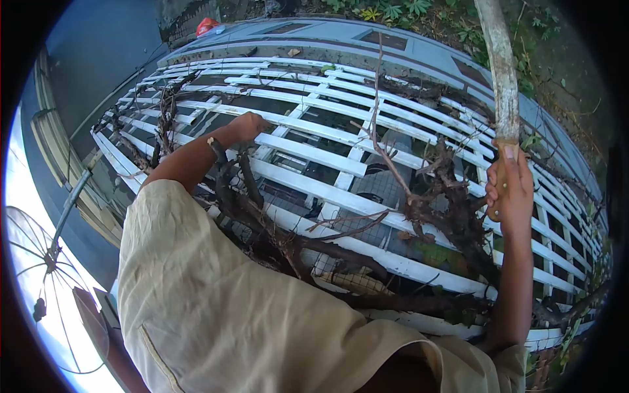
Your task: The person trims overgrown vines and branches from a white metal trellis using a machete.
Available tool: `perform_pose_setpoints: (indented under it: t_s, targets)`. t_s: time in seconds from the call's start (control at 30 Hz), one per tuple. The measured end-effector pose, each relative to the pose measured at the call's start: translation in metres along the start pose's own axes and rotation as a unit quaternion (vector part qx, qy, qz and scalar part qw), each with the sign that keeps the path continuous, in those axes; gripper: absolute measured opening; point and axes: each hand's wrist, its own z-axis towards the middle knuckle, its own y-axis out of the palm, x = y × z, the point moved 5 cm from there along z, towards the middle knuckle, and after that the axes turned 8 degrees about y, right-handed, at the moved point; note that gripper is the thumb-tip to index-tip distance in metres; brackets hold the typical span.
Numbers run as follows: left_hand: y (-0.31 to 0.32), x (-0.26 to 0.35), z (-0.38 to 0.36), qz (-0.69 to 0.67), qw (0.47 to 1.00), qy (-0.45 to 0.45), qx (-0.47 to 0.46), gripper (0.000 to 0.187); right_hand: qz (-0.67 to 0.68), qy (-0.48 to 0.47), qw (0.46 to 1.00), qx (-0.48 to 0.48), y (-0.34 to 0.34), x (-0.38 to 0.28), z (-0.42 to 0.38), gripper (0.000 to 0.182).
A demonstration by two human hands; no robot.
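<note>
Over the white slatted wooden frame (314, 156), the right hand (517, 180) has its grip closed round a tan wooden handle (502, 175)!
Up rises the long, stained metal blade (503, 82), its far end cut off at the upper edge; gaps open between slats near gnarled brown branches (458, 219). Left hand (247, 126) curls at a slat, fingertips hidden, so whether that grip is closed on it, I can't tell.

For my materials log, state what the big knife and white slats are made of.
Blade: metal, likely steel, blotchy and stained. Handle: apparently smooth wood, yellow-brown with rivet-like dots. Slats: painted white, possibly wood, given the flat strips and scuffs.
</note>
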Motion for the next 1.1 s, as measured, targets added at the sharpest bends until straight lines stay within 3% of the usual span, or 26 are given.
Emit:
perform_pose_setpoints:
  t_s: [0.03,0.1,0.17,0.23,0.3,0.37,0.4,0.43,0.47,0.5,0.53,0.6,0.63,0.67,0.7,0.77,0.8,0.83,0.87,0.93,1.0,1.1]
  targets:
    - [-0.001,-0.002,0.004,-0.044,0.999,-0.002,0.009,0.036,-0.014,0.010,1.000,0.014,0.001,-0.001,-0.001,0.041]
    - [-0.008,0.010,0.003,0.016,1.000,-0.016,-0.015,0.037,-0.023,0.019,1.000,0.010,0.001,0.003,-0.001,0.043]
    - [-0.021,0.021,0.004,-0.008,1.000,0.025,-0.007,0.035,-0.020,0.017,1.000,0.009,0.003,0.003,-0.002,0.043]
    - [-0.010,0.004,0.006,-0.084,0.995,0.039,0.031,0.032,-0.020,0.029,0.999,0.008,0.002,0.002,-0.001,0.043]
    - [-0.029,-0.006,0.005,-0.053,0.995,0.041,0.070,0.027,-0.011,0.029,1.000,-0.005,-0.002,0.007,0.004,0.043]
    - [-0.075,-0.025,-0.002,-0.010,0.992,-0.033,0.118,0.026,-0.001,0.032,0.999,-0.003,0.002,0.006,0.004,0.043]
    - [-0.114,-0.033,-0.008,-0.050,0.984,-0.048,0.163,0.024,0.004,0.035,0.999,0.000,0.001,0.005,0.004,0.043]
    - [-0.147,-0.054,-0.012,-0.077,0.947,-0.100,0.295,0.025,0.002,0.039,0.999,0.003,0.000,0.006,0.003,0.043]
    - [-0.193,-0.061,-0.022,-0.129,0.880,-0.146,0.433,0.037,0.015,0.046,0.999,0.010,0.000,0.007,0.004,0.044]
    - [-0.248,-0.065,-0.032,-0.159,0.847,-0.203,0.464,0.051,0.027,0.049,0.998,0.015,-0.001,0.006,0.006,0.044]
    - [-0.298,-0.057,-0.041,-0.016,0.795,-0.072,0.602,0.058,0.026,0.040,0.999,0.016,-0.003,0.008,0.007,0.044]
    - [-0.376,-0.016,-0.055,-0.161,0.780,0.003,0.605,0.066,0.028,0.035,0.999,0.024,-0.004,0.005,0.005,0.044]
    - [-0.408,0.040,-0.067,-0.335,0.732,0.066,0.590,0.085,0.039,0.033,0.998,0.029,-0.004,0.002,0.003,0.044]
    - [-0.422,0.112,-0.090,-0.288,0.788,0.033,0.543,0.071,0.048,0.022,0.998,0.025,0.002,-0.007,-0.004,0.043]
    - [-0.425,0.174,-0.108,-0.265,0.835,0.049,0.479,0.076,0.048,0.017,0.998,0.026,0.002,-0.012,-0.006,0.043]
    - [-0.393,0.241,-0.136,-0.117,0.902,0.064,0.410,0.054,0.063,0.005,0.998,0.018,0.000,-0.019,-0.011,0.043]
    - [-0.379,0.330,-0.150,0.007,0.881,0.229,0.413,0.051,0.074,-0.008,0.997,0.002,-0.002,-0.022,-0.012,0.042]
    - [-0.339,0.366,-0.155,-0.036,0.886,0.283,0.366,0.056,0.066,-0.032,0.997,-0.008,-0.004,-0.028,-0.016,0.041]
    - [-0.303,0.400,-0.161,-0.050,0.915,0.310,0.254,0.064,0.075,-0.036,0.996,0.019,-0.004,-0.035,-0.021,0.039]
    - [-0.223,0.440,-0.164,-0.155,0.925,0.320,0.136,0.071,0.091,-0.079,0.993,-0.002,-0.012,-0.036,-0.017,0.036]
    - [-0.166,0.455,-0.170,-0.177,0.926,0.306,0.132,0.069,0.085,-0.109,0.990,0.008,-0.011,-0.042,-0.021,0.033]
    - [-0.130,0.467,-0.181,-0.150,0.928,0.321,0.118,0.059,0.085,-0.163,0.983,0.008,-0.015,-0.037,-0.009,0.031]
